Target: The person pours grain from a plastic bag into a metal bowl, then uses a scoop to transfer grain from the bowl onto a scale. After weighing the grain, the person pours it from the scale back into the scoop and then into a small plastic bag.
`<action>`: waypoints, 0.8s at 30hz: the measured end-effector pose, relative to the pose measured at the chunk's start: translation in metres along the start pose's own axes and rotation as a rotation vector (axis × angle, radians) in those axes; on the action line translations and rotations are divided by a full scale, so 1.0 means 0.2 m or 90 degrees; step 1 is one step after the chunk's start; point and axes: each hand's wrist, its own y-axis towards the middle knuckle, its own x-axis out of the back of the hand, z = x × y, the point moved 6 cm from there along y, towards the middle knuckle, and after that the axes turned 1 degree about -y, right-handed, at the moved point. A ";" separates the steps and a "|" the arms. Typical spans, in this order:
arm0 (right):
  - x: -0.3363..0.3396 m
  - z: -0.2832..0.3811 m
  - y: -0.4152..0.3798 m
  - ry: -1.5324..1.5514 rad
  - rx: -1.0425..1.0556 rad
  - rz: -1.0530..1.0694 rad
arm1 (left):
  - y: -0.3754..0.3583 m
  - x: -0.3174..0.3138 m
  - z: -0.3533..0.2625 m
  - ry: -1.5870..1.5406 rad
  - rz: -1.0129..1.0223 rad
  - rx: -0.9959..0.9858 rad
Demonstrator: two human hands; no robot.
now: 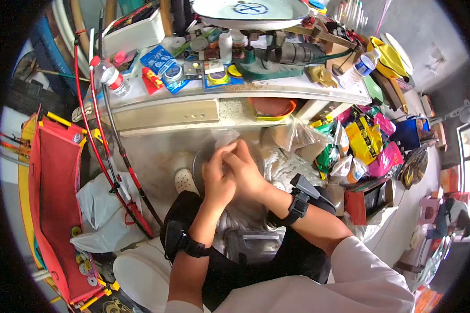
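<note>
My left hand (217,177) and my right hand (245,170) are pressed together between my knees, fingers closed. A piece of whitish translucent plastic (225,137) pokes out just past the fingertips, and most of it is hidden by my hands. Under them is a round, dark see-through basin (197,163) on the floor. Below my wrists, between my legs, lies a clear plastic container (253,245).
Ahead stands a cluttered white table (156,101) with a green machine (271,69), bottles and an enamel tray (250,13). Fishing rods (100,136) lean on the left beside a red bag (57,208). Colourful packets (363,138) pile up on the right.
</note>
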 end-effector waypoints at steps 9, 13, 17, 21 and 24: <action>0.11 0.13 0.11 -0.169 0.111 -0.020 | -0.04 -0.07 0.06 0.121 0.118 0.095; 0.11 0.20 0.14 -0.233 0.095 0.041 | -0.07 -0.16 -0.02 0.482 0.385 0.068; 0.20 0.11 0.21 -0.375 0.109 0.103 | -0.20 -0.19 0.14 0.544 0.484 0.153; 0.33 -0.15 0.37 -0.511 -0.106 0.116 | -0.22 -0.21 0.17 0.506 0.479 0.170; 0.46 -0.46 0.53 -0.572 -0.184 0.170 | -0.20 -0.18 0.08 0.445 0.353 0.027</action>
